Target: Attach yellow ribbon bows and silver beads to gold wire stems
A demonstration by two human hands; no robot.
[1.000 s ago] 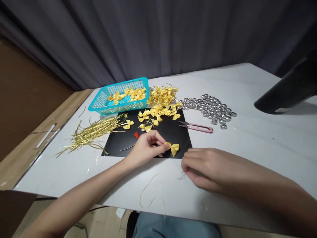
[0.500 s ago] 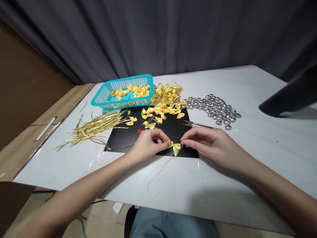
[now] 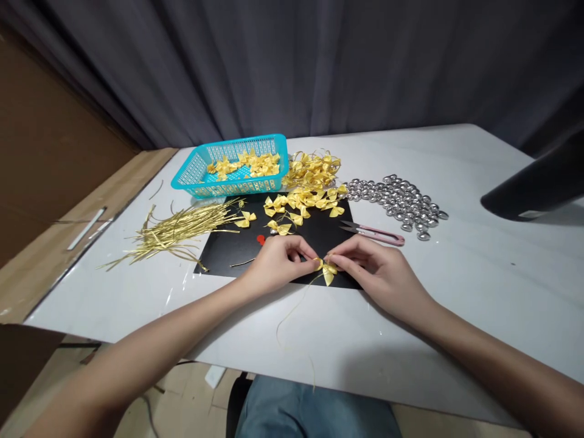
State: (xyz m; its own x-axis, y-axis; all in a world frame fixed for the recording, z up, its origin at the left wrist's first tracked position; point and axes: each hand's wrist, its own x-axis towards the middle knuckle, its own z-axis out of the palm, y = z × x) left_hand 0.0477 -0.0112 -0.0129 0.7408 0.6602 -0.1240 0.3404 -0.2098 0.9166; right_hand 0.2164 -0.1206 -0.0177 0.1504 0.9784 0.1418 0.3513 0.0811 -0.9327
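Observation:
My left hand (image 3: pixel 283 261) pinches the left loop of a yellow ribbon bow (image 3: pixel 328 275) over the front edge of a black mat (image 3: pixel 228 255). Close against it, my right hand (image 3: pixel 381 267) has thumb and forefinger pressed together at the top of the same bow; the fingertips hide the bow's knot. From the bow a thin gold thread (image 3: pixel 279 325) trails down across the white table toward its front edge. Pink-handled thread snips (image 3: pixel 374 233) lie just beyond my right hand. More yellow bows (image 3: pixel 314 198) are spread along the mat's far side.
A turquoise basket (image 3: pixel 182 175) with yellow bows stands at the back. Beside it lies a heap of bows with cords (image 3: pixel 312 169). Silver beads (image 3: pixel 406 204) are piled to the right, gold cords (image 3: pixel 182 228) to the left. A black cylindrical object (image 3: pixel 533 188) is at far right.
My right hand has moved left, from holding the thread beside the bow to the bow's middle. The snips show more fully now. The view has shifted slightly.

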